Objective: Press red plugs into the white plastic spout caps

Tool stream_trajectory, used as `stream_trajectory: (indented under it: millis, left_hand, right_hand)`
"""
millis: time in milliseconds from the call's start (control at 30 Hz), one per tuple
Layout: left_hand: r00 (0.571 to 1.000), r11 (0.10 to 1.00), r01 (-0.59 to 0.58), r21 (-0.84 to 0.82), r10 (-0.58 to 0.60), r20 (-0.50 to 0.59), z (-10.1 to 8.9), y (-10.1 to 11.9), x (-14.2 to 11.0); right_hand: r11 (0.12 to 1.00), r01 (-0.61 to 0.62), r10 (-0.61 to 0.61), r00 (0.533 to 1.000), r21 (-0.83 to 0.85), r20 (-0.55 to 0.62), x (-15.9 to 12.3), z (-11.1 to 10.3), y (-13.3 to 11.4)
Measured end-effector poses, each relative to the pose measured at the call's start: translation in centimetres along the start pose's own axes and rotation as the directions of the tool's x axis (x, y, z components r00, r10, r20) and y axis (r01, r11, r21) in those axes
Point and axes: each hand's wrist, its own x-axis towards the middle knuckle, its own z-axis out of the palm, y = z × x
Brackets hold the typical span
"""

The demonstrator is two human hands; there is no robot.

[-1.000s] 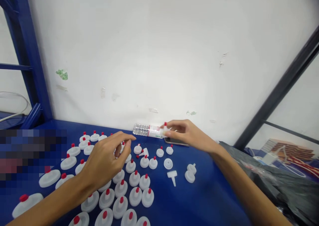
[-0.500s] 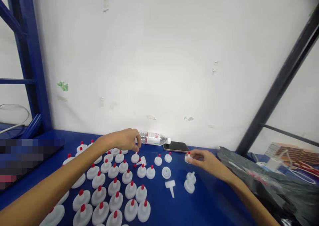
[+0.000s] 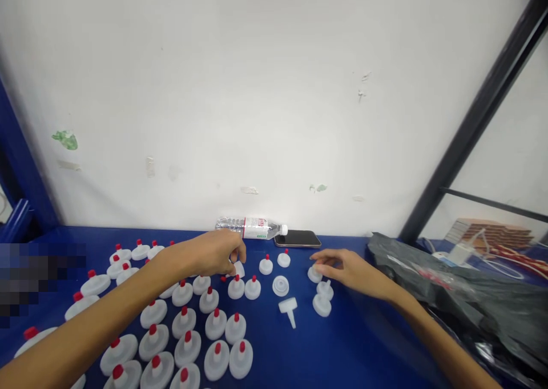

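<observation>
My left hand [image 3: 225, 253] is bent down over the blue table, fingers pinched together at a tilted white nozzle cap [image 3: 238, 269]; the hand partly covers it. A red tip [image 3: 223, 279] shows just below these fingers. On the right, my right hand [image 3: 342, 269] has its thumb and fingertips around a white nozzle cap [image 3: 314, 275] at the table; its top is hidden by the fingers. Two white nozzle caps without red tips, one a pale cap [image 3: 322, 305], lie close below this hand. Several white caps with red tips [image 3: 242, 359] stand in rows left of centre.
A clear water bottle [image 3: 256, 228] and a black phone [image 3: 297, 239] lie along the wall. A round white cap [image 3: 281, 286] and a T-shaped white nozzle piece [image 3: 289, 309] lie mid-table. Dark plastic bags [image 3: 428, 297] are heaped at the right, near a dark post [image 3: 466, 120].
The view has turned slightly left to right. My left hand has moved from an upright red-tipped cap to the tilted one. My right hand has lowered its cap slightly toward me.
</observation>
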Motion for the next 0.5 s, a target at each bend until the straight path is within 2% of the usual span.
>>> stream_trajectory:
  millis: [100, 200, 267, 400, 500]
  left_hand:
    - [1.000, 1.000, -0.012, 0.013, 0.012, -0.009, 0.4, 0.0, 0.5]
    - [0.999, 0.999, -0.022, 0.028, 0.023, -0.033, 0.5, 0.3, 0.6]
    - [0.996, 0.999, -0.023, 0.037, 0.026, -0.088, 0.3, 0.7, 0.5]
    - [0.975, 1.000, 0.007, -0.008, -0.009, -0.222, -0.4, 1.9, -0.1]
    - [0.971, 0.993, -0.007, -0.118, -0.022, -0.238, -1.0, 3.4, -0.5]
  right_hand:
    - [0.999, 0.037, -0.040, 0.986, -0.017, -0.164, -0.1, -0.2, 0.0]
    - [0.992, 0.057, -0.095, 0.926, -0.115, -0.366, -0.2, -0.1, -0.5]
    - [0.983, 0.066, -0.138, 0.878, -0.170, -0.458, -0.4, 0.2, -0.9]
    - [0.960, 0.149, -0.260, 0.791, -0.238, -0.554, -0.8, 1.4, -1.9]
    - [0.913, 0.259, -0.399, 0.729, -0.315, -0.556, -1.4, 2.7, -2.9]
